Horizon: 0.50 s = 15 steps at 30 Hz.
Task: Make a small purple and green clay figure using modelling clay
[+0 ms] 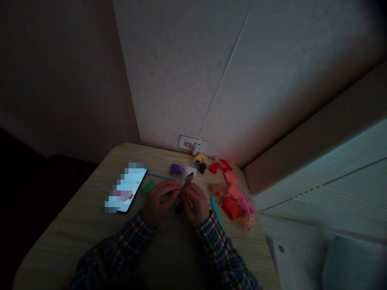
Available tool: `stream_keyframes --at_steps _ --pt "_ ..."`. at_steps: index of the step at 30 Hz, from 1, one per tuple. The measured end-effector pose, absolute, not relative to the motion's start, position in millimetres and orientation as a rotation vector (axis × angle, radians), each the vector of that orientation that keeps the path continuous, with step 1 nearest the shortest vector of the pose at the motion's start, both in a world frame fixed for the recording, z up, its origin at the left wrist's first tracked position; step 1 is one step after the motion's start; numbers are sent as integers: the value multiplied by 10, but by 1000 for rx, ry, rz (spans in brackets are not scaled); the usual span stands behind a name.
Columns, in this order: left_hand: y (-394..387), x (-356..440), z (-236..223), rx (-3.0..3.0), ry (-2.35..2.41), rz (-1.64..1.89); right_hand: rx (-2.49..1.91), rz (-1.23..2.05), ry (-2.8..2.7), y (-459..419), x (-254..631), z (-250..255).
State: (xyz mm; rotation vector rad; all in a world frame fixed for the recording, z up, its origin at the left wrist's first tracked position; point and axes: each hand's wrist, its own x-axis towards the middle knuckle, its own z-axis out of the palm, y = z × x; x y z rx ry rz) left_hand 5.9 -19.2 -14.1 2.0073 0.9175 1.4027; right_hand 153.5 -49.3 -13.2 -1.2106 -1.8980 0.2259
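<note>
My left hand and my right hand meet above the middle of the table, fingertips pinched together. Between them they grip a small dark packet, brownish with a paler film beside it; the dim light hides its details. A green packet lies just left of my left hand. Beyond the fingers are a purple packet and a white one. Something dark purple shows on the table below my hands. Beside my right wrist rests a flat turquoise tool.
A phone with its screen lit lies on the wooden table at left, near a thin turquoise stick. Red, orange and pink packets spread along the right. Yellow and black packets sit by the wall socket.
</note>
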Motion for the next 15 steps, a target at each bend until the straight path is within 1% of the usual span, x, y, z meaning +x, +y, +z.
stream_keyframes --at_steps 5,15 --pt "-205 51 -63 2055 873 1387 -1170 157 -1950 -499 1557 -108" --pt "-209 51 -61 2101 875 1415 -1146 138 -1954 -491 1558 -110"
